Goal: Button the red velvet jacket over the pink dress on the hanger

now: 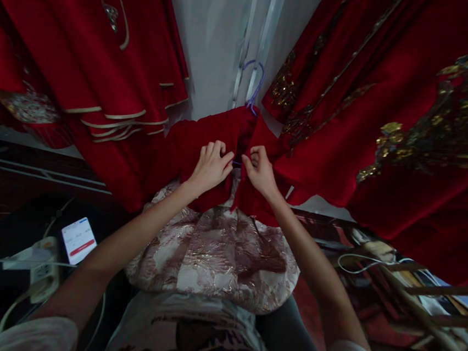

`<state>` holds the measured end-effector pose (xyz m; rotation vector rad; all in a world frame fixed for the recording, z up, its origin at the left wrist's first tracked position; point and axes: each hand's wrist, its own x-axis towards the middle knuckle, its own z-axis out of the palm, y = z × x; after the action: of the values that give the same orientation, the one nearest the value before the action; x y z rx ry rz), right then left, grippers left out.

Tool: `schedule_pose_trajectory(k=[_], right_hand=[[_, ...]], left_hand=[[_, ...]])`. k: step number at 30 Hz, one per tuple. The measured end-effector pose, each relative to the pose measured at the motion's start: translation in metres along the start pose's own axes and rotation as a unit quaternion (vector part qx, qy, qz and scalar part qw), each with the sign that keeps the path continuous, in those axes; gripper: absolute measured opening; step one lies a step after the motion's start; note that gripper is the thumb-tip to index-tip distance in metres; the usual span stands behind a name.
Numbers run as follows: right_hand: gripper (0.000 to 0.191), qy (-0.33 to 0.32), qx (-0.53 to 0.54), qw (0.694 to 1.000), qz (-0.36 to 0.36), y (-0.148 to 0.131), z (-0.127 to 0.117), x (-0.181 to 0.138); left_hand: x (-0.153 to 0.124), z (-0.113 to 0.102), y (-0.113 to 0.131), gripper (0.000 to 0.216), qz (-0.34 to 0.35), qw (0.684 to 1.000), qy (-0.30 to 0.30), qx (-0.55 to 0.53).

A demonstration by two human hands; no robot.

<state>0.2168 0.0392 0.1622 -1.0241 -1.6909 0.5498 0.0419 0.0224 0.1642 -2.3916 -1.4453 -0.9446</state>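
Note:
A red garment (pixel 210 123) with an open front hangs on a purple hanger (pixel 257 89) straight ahead of me. Its lower part rests over a shiny patterned cushion (pixel 210 250) on my lap. My left hand (pixel 212 165) pinches the left front edge of the garment, fingers curled. Across the narrow gap, my right hand (pixel 259 169) grips the opposite front edge between thumb and bent fingers. The dark inside of the garment shows between the two edges. Whatever lies under my fingertips is hidden.
Red garments with pale trim (pixel 131 77) hang at left; gold-embroidered red cloth (pixel 411 143) hangs at right. A lit phone (pixel 79 239) and a power strip (pixel 45 270) with cables lie at lower left. A wooden rack (pixel 423 309) with papers stands at lower right.

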Motion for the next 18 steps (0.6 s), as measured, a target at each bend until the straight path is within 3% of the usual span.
schedule_pose_trajectory(k=[4, 10, 15, 18], right_hand=[[0.027, 0.004, 0.118, 0.993, -0.007, -0.01, 0.031, -0.008], [0.032, -0.004, 0.198, 0.98, 0.029, -0.001, 0.031, -0.024], [0.031, -0.046, 0.225, 0.972, 0.055, 0.003, 0.025, -0.031], [0.031, -0.05, 0.226, 0.971, 0.056, 0.004, 0.024, -0.033]], left_hand=[[-0.004, 0.008, -0.003, 0.021, 0.009, 1.0, -0.008, -0.02], [-0.02, 0.02, -0.01, 0.027, -0.074, 0.979, -0.004, -0.189], [-0.029, 0.04, -0.004, 0.036, -0.122, 0.937, 0.064, -0.319], [-0.031, 0.047, 0.001, 0.034, -0.173, 0.89, 0.115, -0.405]])
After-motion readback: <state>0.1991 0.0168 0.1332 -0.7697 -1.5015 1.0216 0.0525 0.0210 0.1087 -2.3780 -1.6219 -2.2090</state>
